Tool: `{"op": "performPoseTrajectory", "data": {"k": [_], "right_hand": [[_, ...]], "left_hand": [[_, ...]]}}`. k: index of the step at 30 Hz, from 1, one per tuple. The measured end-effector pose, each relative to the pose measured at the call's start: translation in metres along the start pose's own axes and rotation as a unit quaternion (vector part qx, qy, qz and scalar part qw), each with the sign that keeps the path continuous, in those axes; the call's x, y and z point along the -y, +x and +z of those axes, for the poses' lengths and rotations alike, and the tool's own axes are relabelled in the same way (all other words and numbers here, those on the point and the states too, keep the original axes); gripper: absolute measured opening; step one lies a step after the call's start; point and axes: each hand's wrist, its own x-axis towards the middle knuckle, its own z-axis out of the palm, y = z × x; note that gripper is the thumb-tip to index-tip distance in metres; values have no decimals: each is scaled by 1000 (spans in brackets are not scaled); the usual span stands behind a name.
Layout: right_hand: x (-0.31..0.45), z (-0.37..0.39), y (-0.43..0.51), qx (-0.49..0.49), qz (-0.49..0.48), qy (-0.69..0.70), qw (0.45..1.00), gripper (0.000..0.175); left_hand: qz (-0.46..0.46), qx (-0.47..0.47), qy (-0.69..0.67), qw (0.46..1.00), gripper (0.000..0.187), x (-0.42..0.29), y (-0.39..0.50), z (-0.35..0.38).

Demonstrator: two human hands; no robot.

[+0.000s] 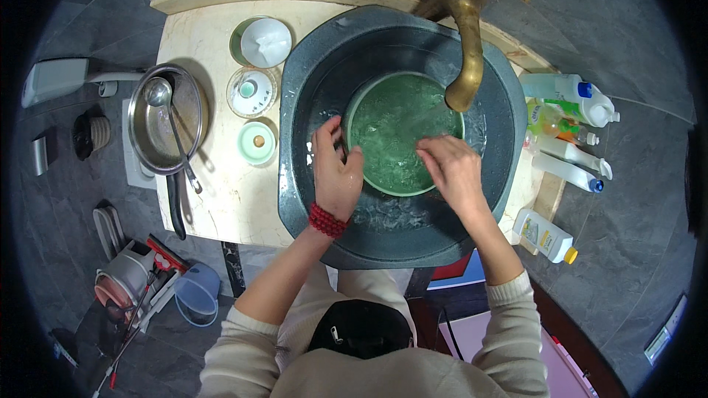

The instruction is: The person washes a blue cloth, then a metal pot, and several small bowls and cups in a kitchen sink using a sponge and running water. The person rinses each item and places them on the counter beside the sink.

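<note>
A green bowl [406, 194] full of rippling water sits in a dark grey basin [381, 258] that also holds water. At the bowl's left side is my left hand [335, 174], its thumb at the rim and its fingers against the outer wall. A red bead bracelet [327, 221] circles that wrist. Over the bowl's right part, my right hand [458, 171] has its fingers drawn together near the water. Whether they pinch anything is hidden. A brass faucet [469, 61] reaches over the basin, its spout above the bowl's right edge.
Left on the marble counter [221, 188] stand a steel pan [145, 149] with a ladle [176, 127], a white cup [265, 41], a patterned lid [251, 92] and a pale green dish [249, 149]. Several cleaning bottles [569, 171] line the right edge. A blue bucket [196, 287] is lower left.
</note>
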Motion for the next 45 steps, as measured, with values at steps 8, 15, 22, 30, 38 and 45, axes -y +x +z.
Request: {"op": "performPoseTrajectory", "data": {"k": [8, 15, 22, 30, 38, 45], "right_hand": [[9, -37, 15, -62, -23, -24, 998, 16], [18, -116, 115, -337, -133, -24, 932, 31], [28, -112, 140, -184, -160, -123, 962, 44], [1, -35, 38, -251, 40, 236, 938, 24], [-3, 35, 20, 37, -18, -46, 998, 87], [15, 41, 18, 16, 57, 76, 995, 93]], "left_hand": [[-283, 82, -163, 942, 59, 26, -9, 8], [-331, 63, -218, 916, 60, 14, -4, 14], [-344, 72, -228, 908, 61, 19, 0, 13], [-333, 36, -159, 929, 73, 15, 2, 17], [-239, 62, -178, 953, 73, 13, -4, 9], [-212, 89, -105, 967, 76, -33, -14, 3]]}}
